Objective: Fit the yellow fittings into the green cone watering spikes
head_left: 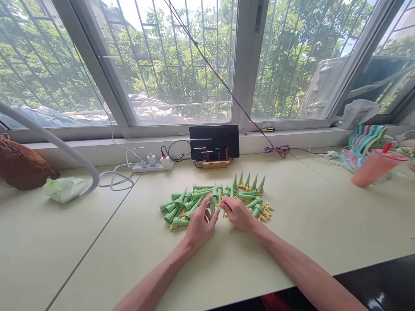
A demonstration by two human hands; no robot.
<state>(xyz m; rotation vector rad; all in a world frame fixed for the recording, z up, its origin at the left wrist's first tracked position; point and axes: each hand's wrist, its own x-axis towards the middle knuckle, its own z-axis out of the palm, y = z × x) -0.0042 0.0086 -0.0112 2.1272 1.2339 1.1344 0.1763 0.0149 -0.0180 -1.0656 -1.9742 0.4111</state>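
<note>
My left hand (pixel 201 221) is closed on a green plastic spike (pixel 212 206), holding it between thumb and fingers above the table. Close beside it, my right hand (pixel 238 212) pinches a small yellow plastic piece (pixel 218 205) at its fingertips. The two hands nearly meet over a pile of hollow green cone-shaped spikes (pixel 177 210) lying at various angles. Small yellow pieces (pixel 266 211) are scattered to the right of the pile and among the spikes. Behind my right hand, several green spikes (pixel 248 181) stand point-up in a row, yellow bits at their bases.
A black tablet (pixel 214 140) and a phone (pixel 218 154) lean by the windowsill. Left of them lies a power strip (pixel 154 166) with cables. A curved grey tube (pixel 65 142) and a plastic bag (pixel 65 189) are at left; a pink cup (pixel 372 168) stands at right.
</note>
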